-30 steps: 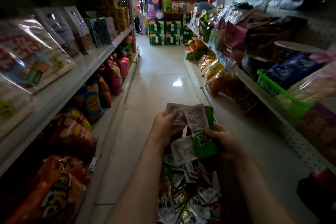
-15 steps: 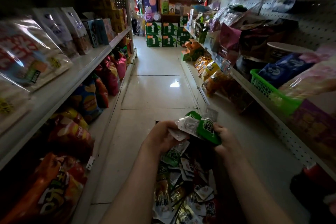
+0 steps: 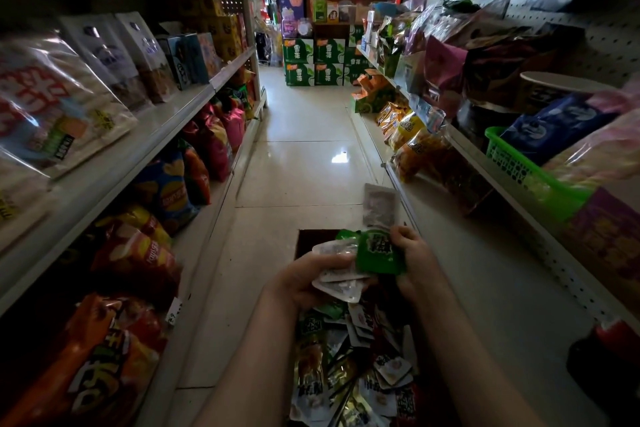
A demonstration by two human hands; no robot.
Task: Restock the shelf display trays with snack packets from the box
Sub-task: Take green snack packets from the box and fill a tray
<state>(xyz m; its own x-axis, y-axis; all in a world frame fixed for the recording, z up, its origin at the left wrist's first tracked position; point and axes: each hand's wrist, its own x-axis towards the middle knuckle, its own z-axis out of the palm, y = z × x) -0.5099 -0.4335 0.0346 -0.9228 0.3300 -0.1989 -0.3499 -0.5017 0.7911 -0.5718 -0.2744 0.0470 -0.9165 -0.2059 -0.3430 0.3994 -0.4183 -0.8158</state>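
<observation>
Your two hands have dropped lower over the box (image 3: 311, 239) than a second ago. The packets you held up in a fan have been tipped flat and squared into one bundle. I read that as sorting finished and a handful gathered. Nothing has reached a tray yet, so restocking proper is still ahead.

Your left hand (image 3: 304, 279) is curled under the pale packets (image 3: 341, 274), thumb across the top, gripping them as a loose stack. Your right hand (image 3: 412, 260) is closed round the edge of the green packet (image 3: 377, 251), fingers wrapped over it. A grey packet (image 3: 379, 206) stands up out of the bundle behind the green one; which fingers pin it I cannot tell. Both hands touch the same bundle, directly above the far end of the box.

Below your wrists the box is heaped with loose snack packets (image 3: 346, 367), mixed colours, lying every way. To the right of the box and higher, a green basket (image 3: 519, 170) sits on the shelf edge holding blue packs. That may be one of the trays to fill, though I cannot be sure. To the left of the box, chip bags (image 3: 145, 253) crowd the lower shelf.
</observation>
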